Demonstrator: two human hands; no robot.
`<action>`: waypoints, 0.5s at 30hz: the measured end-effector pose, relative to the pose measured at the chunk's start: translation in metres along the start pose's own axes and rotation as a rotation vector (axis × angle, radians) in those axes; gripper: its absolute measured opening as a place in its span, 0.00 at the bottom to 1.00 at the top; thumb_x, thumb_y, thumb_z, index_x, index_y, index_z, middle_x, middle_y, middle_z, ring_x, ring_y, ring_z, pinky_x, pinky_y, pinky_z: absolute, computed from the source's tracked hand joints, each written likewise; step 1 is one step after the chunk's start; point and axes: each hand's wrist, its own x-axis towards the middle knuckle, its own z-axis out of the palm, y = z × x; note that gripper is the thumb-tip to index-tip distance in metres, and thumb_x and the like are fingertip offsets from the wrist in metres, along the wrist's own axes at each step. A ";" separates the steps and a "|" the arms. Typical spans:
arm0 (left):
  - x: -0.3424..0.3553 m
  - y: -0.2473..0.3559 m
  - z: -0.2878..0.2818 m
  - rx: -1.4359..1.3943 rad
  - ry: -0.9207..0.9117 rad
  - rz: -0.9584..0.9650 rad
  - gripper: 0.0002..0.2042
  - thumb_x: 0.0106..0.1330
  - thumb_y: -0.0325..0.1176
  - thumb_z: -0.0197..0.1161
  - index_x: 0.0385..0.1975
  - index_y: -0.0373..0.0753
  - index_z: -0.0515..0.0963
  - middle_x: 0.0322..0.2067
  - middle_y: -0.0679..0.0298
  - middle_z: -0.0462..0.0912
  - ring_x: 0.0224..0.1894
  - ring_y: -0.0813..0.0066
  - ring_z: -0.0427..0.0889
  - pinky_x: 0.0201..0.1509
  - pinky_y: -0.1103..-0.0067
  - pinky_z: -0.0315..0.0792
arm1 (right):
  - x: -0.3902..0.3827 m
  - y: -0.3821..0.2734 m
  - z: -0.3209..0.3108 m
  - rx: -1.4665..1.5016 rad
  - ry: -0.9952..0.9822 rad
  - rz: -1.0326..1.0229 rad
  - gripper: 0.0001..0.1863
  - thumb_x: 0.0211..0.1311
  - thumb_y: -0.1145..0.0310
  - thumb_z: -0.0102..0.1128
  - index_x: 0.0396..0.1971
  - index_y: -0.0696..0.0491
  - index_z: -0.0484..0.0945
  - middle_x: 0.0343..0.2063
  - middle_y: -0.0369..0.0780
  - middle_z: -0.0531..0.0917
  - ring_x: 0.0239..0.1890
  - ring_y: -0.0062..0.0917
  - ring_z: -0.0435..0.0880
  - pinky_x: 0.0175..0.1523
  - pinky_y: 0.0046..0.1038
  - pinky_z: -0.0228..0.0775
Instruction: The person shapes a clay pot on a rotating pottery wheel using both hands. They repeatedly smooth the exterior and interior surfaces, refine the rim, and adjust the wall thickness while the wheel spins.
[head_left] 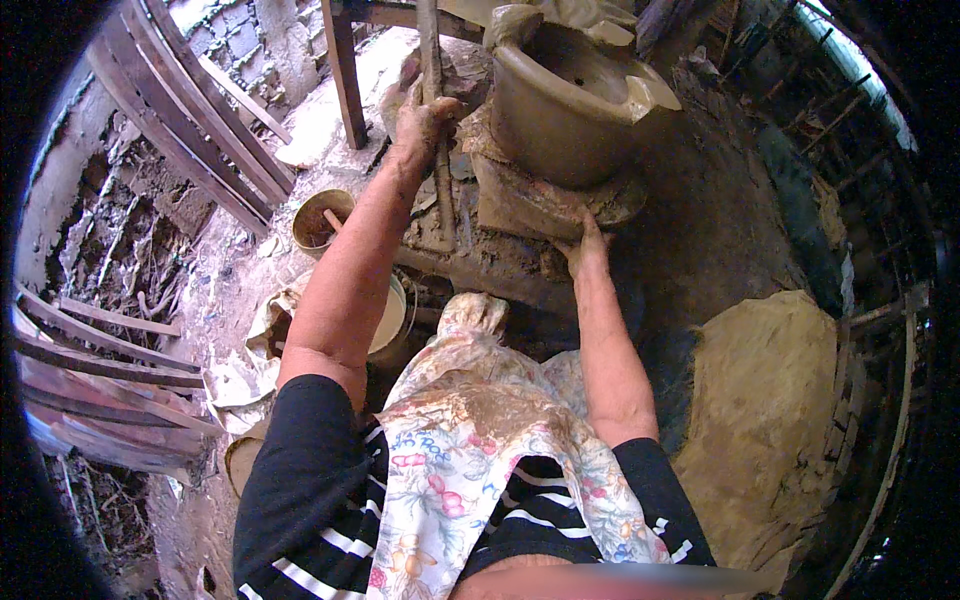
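the left hand (422,128) is closed around an upright stick (445,200), just left of the clay pot (565,140). the pot stands on a round disc (612,203), its rim uneven and its mouth open. the right hand (587,245) touches the disc's near edge, below the pot; its fingers are partly hidden, so i cannot tell whether it grips. a bucket (299,228) sits beyond the left forearm, and a tan sheet (765,380) lies to the right.
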 end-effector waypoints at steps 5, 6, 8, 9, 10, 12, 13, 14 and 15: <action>-0.004 -0.002 -0.002 0.044 -0.038 0.045 0.35 0.44 0.30 0.64 0.58 0.40 0.61 0.27 0.63 0.75 0.26 0.75 0.71 0.31 0.79 0.68 | -0.004 -0.006 -0.002 -0.039 -0.036 0.017 0.33 0.54 0.62 0.60 0.58 0.50 0.55 0.56 0.44 0.61 0.58 0.39 0.62 0.53 0.53 0.65; -0.006 -0.004 0.001 0.013 0.092 0.004 0.36 0.44 0.30 0.64 0.58 0.40 0.61 0.28 0.62 0.75 0.28 0.74 0.72 0.33 0.79 0.69 | -0.005 -0.007 -0.002 -0.041 -0.074 0.019 0.33 0.54 0.62 0.60 0.58 0.50 0.56 0.56 0.44 0.61 0.58 0.39 0.63 0.53 0.53 0.65; -0.013 -0.010 0.009 -0.001 0.015 -0.028 0.38 0.44 0.31 0.65 0.61 0.40 0.58 0.36 0.59 0.77 0.37 0.72 0.75 0.40 0.80 0.70 | -0.008 -0.008 -0.002 -0.045 -0.097 0.015 0.33 0.54 0.60 0.60 0.58 0.51 0.56 0.56 0.44 0.61 0.58 0.39 0.63 0.53 0.53 0.65; -0.018 -0.016 0.017 0.045 -0.016 0.049 0.38 0.45 0.31 0.65 0.61 0.39 0.58 0.38 0.59 0.77 0.38 0.72 0.75 0.41 0.81 0.71 | -0.009 -0.008 -0.002 -0.051 -0.086 0.006 0.34 0.54 0.60 0.61 0.58 0.51 0.56 0.56 0.44 0.61 0.57 0.39 0.63 0.54 0.53 0.64; -0.023 -0.021 0.022 0.111 -0.097 0.073 0.39 0.45 0.31 0.65 0.61 0.39 0.57 0.40 0.58 0.77 0.39 0.72 0.75 0.42 0.81 0.71 | -0.009 -0.009 -0.002 -0.056 -0.097 -0.006 0.34 0.54 0.59 0.61 0.58 0.52 0.56 0.56 0.44 0.61 0.57 0.39 0.63 0.54 0.52 0.64; -0.034 -0.032 0.029 0.097 0.009 0.153 0.40 0.45 0.30 0.66 0.61 0.36 0.55 0.44 0.59 0.75 0.42 0.73 0.74 0.46 0.81 0.70 | -0.011 -0.010 -0.002 -0.039 -0.113 -0.003 0.36 0.53 0.59 0.61 0.59 0.52 0.55 0.56 0.45 0.61 0.57 0.39 0.63 0.53 0.52 0.65; -0.038 -0.036 0.032 0.020 0.032 0.144 0.40 0.44 0.29 0.66 0.61 0.35 0.55 0.44 0.59 0.75 0.43 0.74 0.74 0.48 0.80 0.70 | -0.011 -0.010 -0.002 -0.023 -0.122 0.005 0.36 0.53 0.58 0.61 0.59 0.53 0.54 0.56 0.45 0.61 0.57 0.40 0.63 0.53 0.52 0.65; -0.041 -0.040 0.035 -0.079 0.109 0.176 0.41 0.44 0.28 0.66 0.61 0.33 0.54 0.45 0.59 0.74 0.43 0.74 0.74 0.49 0.80 0.69 | -0.011 -0.010 -0.001 -0.035 -0.098 0.007 0.36 0.53 0.59 0.61 0.59 0.53 0.54 0.56 0.46 0.61 0.58 0.40 0.63 0.52 0.52 0.66; -0.042 -0.043 0.038 -0.326 0.068 0.156 0.42 0.43 0.28 0.66 0.61 0.31 0.53 0.46 0.59 0.74 0.44 0.75 0.74 0.50 0.81 0.69 | -0.010 -0.010 -0.001 -0.046 -0.062 0.018 0.37 0.53 0.59 0.61 0.59 0.53 0.53 0.57 0.46 0.61 0.58 0.40 0.63 0.52 0.52 0.66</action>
